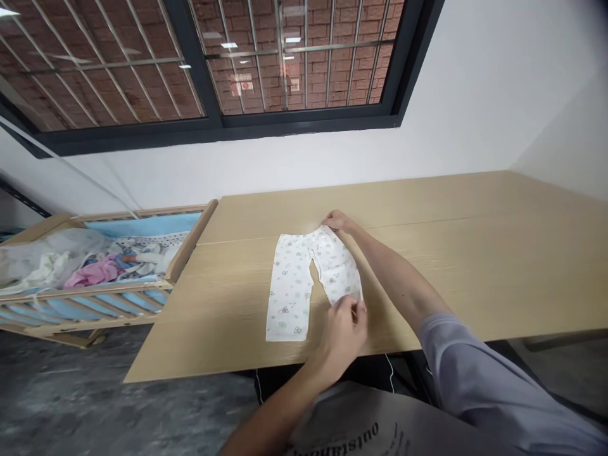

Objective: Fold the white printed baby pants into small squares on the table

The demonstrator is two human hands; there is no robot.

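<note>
We noted a pair of baby trousers (289, 291) lying flat on a pale wooden table (427, 253), white cloth with a small green and grey print, waistband away from us and legs toward us. The left hand (342, 334) was over the end of the leg on our right, its fingers (357, 308) pinched closed on the hem, lifting it slightly from the table. The right hand (338, 221), coming in from a grey sleeve (475, 373), was at the waistband, its fingers (332, 219) curled over the edge and apparently gripping it, though we could not tell how firmly. Both hands were on the same side of the trousers; the other leg lay untouched. Just beyond the table's left end stood a wooden cot (192, 242) lined with blue padding (142, 225). Inside it we saw a heap of clothes: a pink garment (97, 270), white pieces (45, 269) and a translucent plastic bag (61, 244), all loosely piled.
</note>
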